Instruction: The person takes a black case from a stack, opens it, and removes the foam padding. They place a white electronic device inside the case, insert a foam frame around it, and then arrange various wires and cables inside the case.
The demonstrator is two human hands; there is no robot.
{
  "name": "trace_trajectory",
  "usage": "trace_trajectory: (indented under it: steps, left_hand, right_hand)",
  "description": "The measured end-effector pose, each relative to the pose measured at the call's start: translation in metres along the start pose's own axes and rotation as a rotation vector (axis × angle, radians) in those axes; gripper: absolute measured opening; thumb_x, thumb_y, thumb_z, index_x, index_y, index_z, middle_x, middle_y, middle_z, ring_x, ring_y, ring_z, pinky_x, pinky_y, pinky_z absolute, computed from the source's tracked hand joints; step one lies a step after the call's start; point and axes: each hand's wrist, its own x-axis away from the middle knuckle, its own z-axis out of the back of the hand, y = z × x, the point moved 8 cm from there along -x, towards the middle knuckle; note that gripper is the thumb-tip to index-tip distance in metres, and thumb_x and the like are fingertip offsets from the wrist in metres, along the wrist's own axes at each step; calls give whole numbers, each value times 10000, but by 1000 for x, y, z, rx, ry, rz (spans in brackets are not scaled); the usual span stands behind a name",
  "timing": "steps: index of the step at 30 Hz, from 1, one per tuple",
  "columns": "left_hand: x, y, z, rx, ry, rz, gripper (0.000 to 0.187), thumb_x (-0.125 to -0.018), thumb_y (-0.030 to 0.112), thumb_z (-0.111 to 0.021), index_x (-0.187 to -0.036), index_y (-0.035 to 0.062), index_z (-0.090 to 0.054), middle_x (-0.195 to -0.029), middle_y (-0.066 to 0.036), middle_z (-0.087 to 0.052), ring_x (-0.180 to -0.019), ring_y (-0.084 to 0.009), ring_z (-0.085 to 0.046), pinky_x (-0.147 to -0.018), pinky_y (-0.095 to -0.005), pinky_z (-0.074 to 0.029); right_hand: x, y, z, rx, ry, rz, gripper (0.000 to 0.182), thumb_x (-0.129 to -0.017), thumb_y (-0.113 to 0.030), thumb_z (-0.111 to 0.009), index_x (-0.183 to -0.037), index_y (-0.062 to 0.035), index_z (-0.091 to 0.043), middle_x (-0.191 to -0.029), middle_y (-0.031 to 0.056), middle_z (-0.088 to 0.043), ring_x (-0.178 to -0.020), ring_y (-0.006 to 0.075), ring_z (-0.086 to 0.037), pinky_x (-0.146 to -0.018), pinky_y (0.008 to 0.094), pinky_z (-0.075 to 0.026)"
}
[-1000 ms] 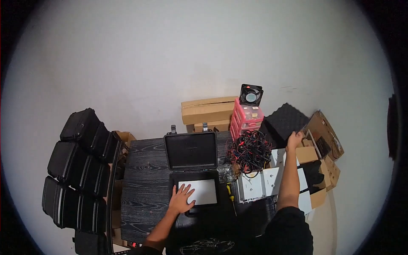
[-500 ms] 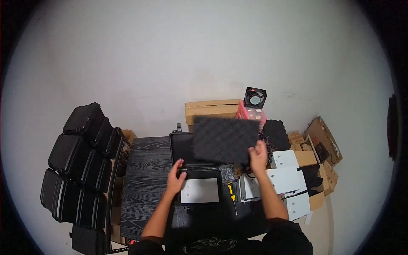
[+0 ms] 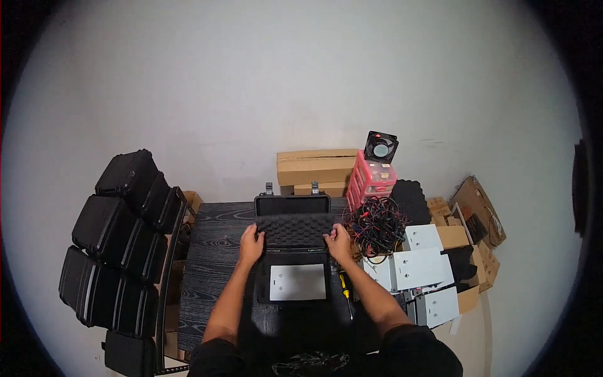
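Note:
A black hard case (image 3: 292,204) lies with its lid raised on the dark wood-grain table. Its lower half holds a white panel (image 3: 298,281) with small fittings on its left side. At the lid is a sheet of black egg-crate foam (image 3: 295,231), bumps facing me. My left hand (image 3: 252,244) grips the foam's left edge, thumb inward. My right hand (image 3: 338,242) grips its right edge the same way. To the right of the case lies a yellow-handled screwdriver (image 3: 345,290), its shaft toward me.
Black cases (image 3: 103,229) are stacked on a rack at left. Right of the case are tangled cables (image 3: 379,226), white boxes (image 3: 418,270) and cartons (image 3: 453,236). Behind stand a pink drawer unit (image 3: 358,182) with a fan (image 3: 380,147) on top and a long cardboard box (image 3: 317,168).
The foam sheet has come down and left from the air to the open lid. My left hand has moved up and taken hold of its left edge; my right hand still holds it.

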Motion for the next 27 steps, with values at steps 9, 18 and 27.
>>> trace_trajectory:
  steps: [9, 18, 27]
  left_hand:
    - [-4, -26, -12, -136, -8, 29, 617, -865, 29, -745, -1434, 0, -507, -1355, -231, -558, -1230, -413, -574, -1063, -436, -476]
    - [-4, -5, -21, -116, -192, 58, 1025, -845, -22, -740, -1659, 153, -143, -1587, -241, -351, -1415, -465, -442, -1157, -472, -428]
    - [-7, -17, -35, -237, -338, 114, 1041, -850, -36, -727, -1670, 216, -136, -1328, -249, -504, -1190, -475, -582, -1017, -504, -510]
  right_hand:
    - [-14, 10, -20, 18, -52, -126, 484, -762, -8, -835, -1147, -47, -545, -894, 80, -556, -776, 218, -587, -738, 357, -521]
    - [-19, -34, -21, 93, -94, 179, 802, -810, -2, -763, -1515, -96, -392, -1518, 311, -373, -1409, 502, -403, -1187, 482, -363]
    - [-22, -26, -34, 176, -241, 63, 916, -822, 0, -746, -1604, -174, -302, -1549, 359, -310, -1393, 549, -411, -1169, 490, -397]
